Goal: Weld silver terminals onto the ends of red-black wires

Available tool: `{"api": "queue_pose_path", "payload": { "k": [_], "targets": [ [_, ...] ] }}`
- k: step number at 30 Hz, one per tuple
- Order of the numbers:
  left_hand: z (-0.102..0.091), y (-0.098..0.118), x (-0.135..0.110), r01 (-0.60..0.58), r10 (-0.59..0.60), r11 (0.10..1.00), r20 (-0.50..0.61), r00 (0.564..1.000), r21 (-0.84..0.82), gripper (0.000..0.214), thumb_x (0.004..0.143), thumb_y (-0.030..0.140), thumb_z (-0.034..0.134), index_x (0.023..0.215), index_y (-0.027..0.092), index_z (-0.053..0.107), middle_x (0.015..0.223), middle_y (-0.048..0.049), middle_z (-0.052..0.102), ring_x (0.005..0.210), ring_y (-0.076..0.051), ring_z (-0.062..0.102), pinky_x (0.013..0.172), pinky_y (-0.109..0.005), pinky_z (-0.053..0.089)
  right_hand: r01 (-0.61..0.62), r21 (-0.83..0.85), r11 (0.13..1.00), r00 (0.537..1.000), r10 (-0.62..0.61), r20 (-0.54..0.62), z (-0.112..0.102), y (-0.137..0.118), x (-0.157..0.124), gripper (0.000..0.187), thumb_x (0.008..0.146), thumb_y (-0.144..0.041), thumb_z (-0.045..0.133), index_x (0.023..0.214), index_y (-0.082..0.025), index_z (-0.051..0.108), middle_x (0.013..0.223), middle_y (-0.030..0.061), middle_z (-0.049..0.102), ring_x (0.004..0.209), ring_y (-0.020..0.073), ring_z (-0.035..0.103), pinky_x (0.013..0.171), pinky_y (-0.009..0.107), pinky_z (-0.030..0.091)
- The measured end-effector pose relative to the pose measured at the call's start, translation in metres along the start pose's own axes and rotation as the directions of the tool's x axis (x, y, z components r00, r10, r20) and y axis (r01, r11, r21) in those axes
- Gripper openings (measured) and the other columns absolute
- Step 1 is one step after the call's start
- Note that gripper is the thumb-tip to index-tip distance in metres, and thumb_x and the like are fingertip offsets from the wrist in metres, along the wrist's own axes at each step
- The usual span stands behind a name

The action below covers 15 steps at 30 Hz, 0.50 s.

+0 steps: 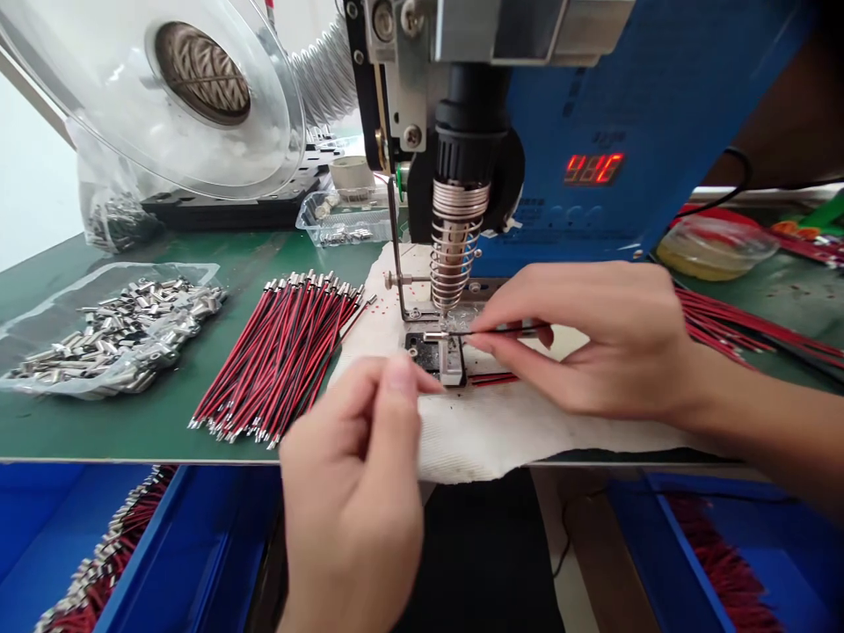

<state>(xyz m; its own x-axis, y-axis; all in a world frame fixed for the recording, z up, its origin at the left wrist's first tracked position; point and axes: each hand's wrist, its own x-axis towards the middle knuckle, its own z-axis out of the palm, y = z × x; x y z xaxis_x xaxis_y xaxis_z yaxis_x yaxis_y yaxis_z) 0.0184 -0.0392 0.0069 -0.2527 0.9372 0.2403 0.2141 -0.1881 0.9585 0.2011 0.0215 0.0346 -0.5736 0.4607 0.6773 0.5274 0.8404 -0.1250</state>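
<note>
Grips a thin dark wire lead (pixel 460 334) between thumb and fingertips of the right hand (pixel 593 338), at a small metal fixture (pixel 452 374) toward the front edge of the tabletop (pixel 241 251). Runs lengthwise roughly parallel to that edge. Points its silver end (pixel 436 336) toward the left edge. Sits just below the spring-wrapped head (pixel 454 251) of a blue machine (pixel 659 132), with little room above. Curls the left hand (pixel 360 492) close in front, thumb against forefinger; cannot tell if pinching anything. Has a pale cloth (pixel 475 440) beneath, lapping over the front edge. Shows, farther left, a bundle of red-and-black wires (pixel 283 352), capped ends toward the back edge, then a clear tray (pixel 49 330) of metal parts.
</note>
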Motion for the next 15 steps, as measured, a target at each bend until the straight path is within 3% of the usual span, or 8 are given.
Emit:
{"api": "queue_pose_path", "payload": {
  "k": [4,8,12,15],
  "targets": [
    [0.009,0.002,-0.017,-0.125,0.115,0.991,0.164,0.98,0.05,0.014,0.089,0.018,0.063,0.077,0.021,0.071,0.054,0.0049,0.053,0.042,-0.008,0.037,0.043,-0.025,0.03,0.038,0.089,0.995,0.999,-0.037,-0.014,-0.002,-0.01,-0.004,0.013,0.09,-0.012,0.066,0.087,-0.024,0.063,0.076,-0.0014,0.07,0.068,0.0137,0.065,0.06,0.028,0.051],
    [0.018,-0.002,-0.02,-0.16,0.135,0.985,0.27,0.953,0.071,0.035,0.087,0.019,0.063,0.054,0.018,0.055,0.05,0.0031,0.049,0.042,-0.008,0.038,0.043,-0.024,0.034,0.033,0.188,0.982,0.999,-0.04,0.033,-0.004,-0.016,-0.005,0.015,0.091,-0.011,0.065,0.089,-0.025,0.061,0.074,-0.0035,0.068,0.064,0.0114,0.062,0.058,0.026,0.05],
    [0.023,-0.004,-0.021,-0.107,0.101,0.994,0.257,0.961,0.011,0.046,0.089,0.019,0.063,0.045,0.019,0.05,0.047,0.001,0.052,0.05,-0.011,0.052,0.05,-0.023,0.044,0.016,0.262,0.965,0.996,-0.039,0.083,-0.006,-0.018,-0.004,0.012,0.093,-0.013,0.065,0.09,-0.024,0.062,0.074,-0.0043,0.069,0.061,0.0087,0.06,0.055,0.023,0.048],
    [0.022,0.0,-0.024,-0.015,0.019,1.0,0.209,0.978,-0.022,0.027,0.086,0.021,0.067,0.059,0.02,0.065,0.052,0.0009,0.057,0.053,-0.013,0.057,0.045,-0.023,0.043,0.025,0.312,0.95,0.992,-0.063,0.112,-0.007,-0.015,-0.004,0.007,0.094,-0.016,0.066,0.094,-0.023,0.063,0.074,-0.004,0.069,0.06,0.0084,0.058,0.055,0.022,0.047]
  ]
}}
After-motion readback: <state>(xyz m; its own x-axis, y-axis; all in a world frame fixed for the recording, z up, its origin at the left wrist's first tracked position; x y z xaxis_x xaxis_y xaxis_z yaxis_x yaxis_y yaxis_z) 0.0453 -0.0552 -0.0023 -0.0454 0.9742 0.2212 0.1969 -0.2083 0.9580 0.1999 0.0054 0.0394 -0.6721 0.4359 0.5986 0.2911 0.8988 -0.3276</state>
